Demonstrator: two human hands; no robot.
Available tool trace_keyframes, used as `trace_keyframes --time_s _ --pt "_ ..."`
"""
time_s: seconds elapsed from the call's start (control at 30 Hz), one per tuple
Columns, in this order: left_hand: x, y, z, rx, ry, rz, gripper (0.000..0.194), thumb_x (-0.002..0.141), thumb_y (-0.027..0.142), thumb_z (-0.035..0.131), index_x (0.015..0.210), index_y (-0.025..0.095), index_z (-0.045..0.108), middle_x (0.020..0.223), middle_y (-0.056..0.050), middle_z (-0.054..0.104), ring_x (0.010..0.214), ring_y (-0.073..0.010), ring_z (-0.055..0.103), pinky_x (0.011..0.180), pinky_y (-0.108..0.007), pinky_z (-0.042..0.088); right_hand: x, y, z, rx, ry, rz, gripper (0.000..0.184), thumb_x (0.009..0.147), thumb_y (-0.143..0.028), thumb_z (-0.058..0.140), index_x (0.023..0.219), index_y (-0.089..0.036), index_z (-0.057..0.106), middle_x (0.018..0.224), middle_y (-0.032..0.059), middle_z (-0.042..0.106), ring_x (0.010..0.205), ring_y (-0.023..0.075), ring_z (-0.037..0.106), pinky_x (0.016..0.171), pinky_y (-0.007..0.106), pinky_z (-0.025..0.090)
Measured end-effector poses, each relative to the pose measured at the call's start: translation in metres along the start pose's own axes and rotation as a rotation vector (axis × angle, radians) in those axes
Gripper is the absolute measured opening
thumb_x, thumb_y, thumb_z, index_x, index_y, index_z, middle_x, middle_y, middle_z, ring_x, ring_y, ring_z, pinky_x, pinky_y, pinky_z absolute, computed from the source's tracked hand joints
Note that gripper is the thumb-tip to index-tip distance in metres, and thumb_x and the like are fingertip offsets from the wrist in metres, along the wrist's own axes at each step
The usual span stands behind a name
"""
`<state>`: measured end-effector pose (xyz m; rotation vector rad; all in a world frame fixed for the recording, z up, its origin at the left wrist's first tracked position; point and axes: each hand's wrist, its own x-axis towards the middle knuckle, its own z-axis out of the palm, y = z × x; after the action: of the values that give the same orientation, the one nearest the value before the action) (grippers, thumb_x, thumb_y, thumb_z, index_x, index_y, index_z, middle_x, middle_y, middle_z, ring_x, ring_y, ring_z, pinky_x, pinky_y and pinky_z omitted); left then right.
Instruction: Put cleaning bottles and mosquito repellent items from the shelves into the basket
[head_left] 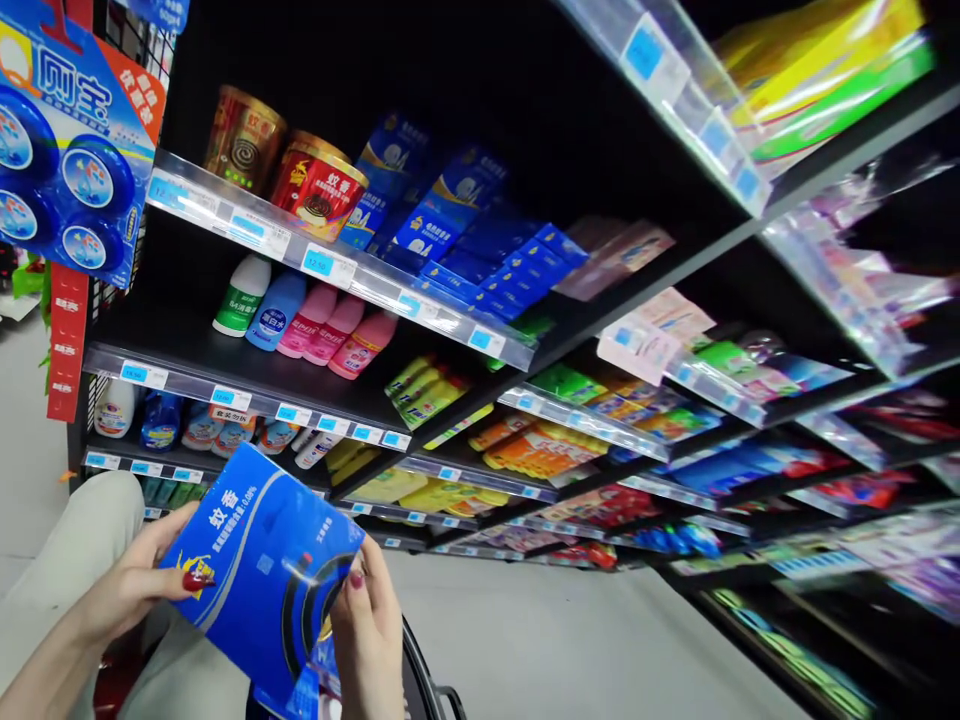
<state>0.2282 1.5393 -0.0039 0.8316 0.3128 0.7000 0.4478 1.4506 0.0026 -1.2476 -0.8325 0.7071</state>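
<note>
A flat blue box of mosquito coils [262,560], with a dark spiral printed on its front, is held tilted over my lap. My left hand [127,580] grips its left edge, thumb on the front face and fingers behind. At the right edge my right hand [367,630] pinches the box, its thumb on the front near the printed coil. Below the box, partly hidden by it and my right hand, is another blue package [292,695].
A black-rimmed basket or cart [427,670] stands by my right hand. Ahead, a shelf holds mosquito coil tins [321,185] and blue boxes [450,205]; bottles [307,320] stand one level lower. A blue toilet-cleaner blister pack [71,150] hangs at left. Grey floor [540,630] shows below.
</note>
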Motion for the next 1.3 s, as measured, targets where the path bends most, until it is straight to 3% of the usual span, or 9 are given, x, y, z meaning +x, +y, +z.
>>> trace_keyframes --time_s 0.07,0.17,0.23,0.33,0.43,0.57,0.73,0.97,1.3 --pt "-0.001 0.004 -0.002 0.033 -0.026 -0.017 0.049 0.064 0.027 0.078 0.112 0.032 0.069 0.098 0.001 0.073 0.101 -0.0275 0.065 0.085 -0.029 0.051 -0.001 -0.011 0.003 -0.043 -0.031 0.044 0.047 0.075 -0.052 0.069 0.110 -0.021 0.066 0.103 0.0074 0.070 0.093 0.0243 0.065 0.078 0.031 0.053" --pt "0.000 0.010 -0.008 0.158 0.007 -0.016 0.046 0.063 0.030 0.079 0.107 0.025 0.069 0.090 0.000 0.072 0.090 -0.0246 0.067 0.076 -0.026 0.051 -0.005 -0.015 0.007 -0.033 -0.198 0.237 0.036 0.066 -0.042 0.079 0.089 -0.016 0.072 0.075 0.0037 0.069 0.069 0.0192 0.064 0.062 0.027 0.051" --pt "0.002 0.011 -0.011 0.246 0.187 0.025 0.050 0.063 0.035 0.081 0.107 0.022 0.064 0.087 -0.001 0.072 0.081 -0.0218 0.067 0.068 -0.024 0.052 -0.010 -0.005 0.012 0.093 -0.234 0.338 0.035 0.062 -0.038 0.082 0.085 -0.015 0.071 0.068 0.0018 0.067 0.062 0.0164 0.061 0.060 0.026 0.050" --pt "0.006 0.006 -0.011 0.240 0.424 0.093 0.068 0.064 0.045 0.081 0.120 0.021 0.051 0.096 -0.005 0.073 0.079 -0.0221 0.069 0.067 -0.026 0.055 -0.016 0.021 0.027 0.308 -0.022 0.343 0.038 0.061 -0.036 0.083 0.091 -0.017 0.069 0.076 0.0022 0.070 0.064 0.0155 0.064 0.067 0.028 0.053" --pt "0.012 -0.003 -0.007 0.216 0.365 0.092 0.072 0.066 0.049 0.079 0.123 0.017 0.048 0.105 -0.011 0.072 0.089 -0.0255 0.070 0.074 -0.029 0.057 -0.022 0.039 0.046 0.480 0.159 0.246 0.041 0.066 -0.034 0.080 0.102 -0.021 0.065 0.089 0.0039 0.072 0.079 0.0193 0.068 0.076 0.034 0.055" --pt "0.016 -0.011 -0.005 0.144 0.378 0.132 0.061 0.071 0.047 0.077 0.118 0.017 0.054 0.110 -0.010 0.072 0.097 -0.0254 0.069 0.078 -0.027 0.057 -0.028 0.041 0.061 0.623 0.089 0.240 0.051 0.076 -0.035 0.074 0.123 -0.027 0.054 0.105 0.0047 0.070 0.100 0.0231 0.066 0.088 0.042 0.053" --pt "0.014 -0.010 -0.005 0.022 0.414 0.179 0.053 0.072 0.039 0.079 0.116 0.019 0.059 0.109 -0.007 0.073 0.099 -0.0260 0.069 0.069 -0.022 0.058 -0.033 0.035 0.060 0.567 0.045 0.259 0.073 0.078 -0.034 0.073 0.140 -0.034 0.034 0.116 0.0054 0.066 0.103 0.0223 0.065 0.090 0.041 0.052" --pt "0.013 -0.006 -0.002 -0.004 0.432 0.181 0.054 0.070 0.036 0.081 0.115 0.016 0.061 0.106 -0.010 0.074 0.097 -0.0286 0.070 0.065 -0.022 0.058 -0.031 0.036 0.061 0.537 0.079 0.252 0.084 0.072 -0.038 0.077 0.142 -0.033 0.030 0.112 0.0056 0.067 0.098 0.0225 0.066 0.086 0.040 0.054" --pt "0.014 -0.006 -0.002 -0.010 0.452 0.152 0.054 0.069 0.036 0.081 0.115 0.016 0.061 0.107 -0.010 0.074 0.095 -0.0289 0.070 0.069 -0.027 0.060 -0.032 0.033 0.061 0.508 0.063 0.285 0.071 0.072 -0.041 0.077 0.132 -0.031 0.041 0.113 0.0049 0.067 0.098 0.0214 0.066 0.082 0.035 0.056"
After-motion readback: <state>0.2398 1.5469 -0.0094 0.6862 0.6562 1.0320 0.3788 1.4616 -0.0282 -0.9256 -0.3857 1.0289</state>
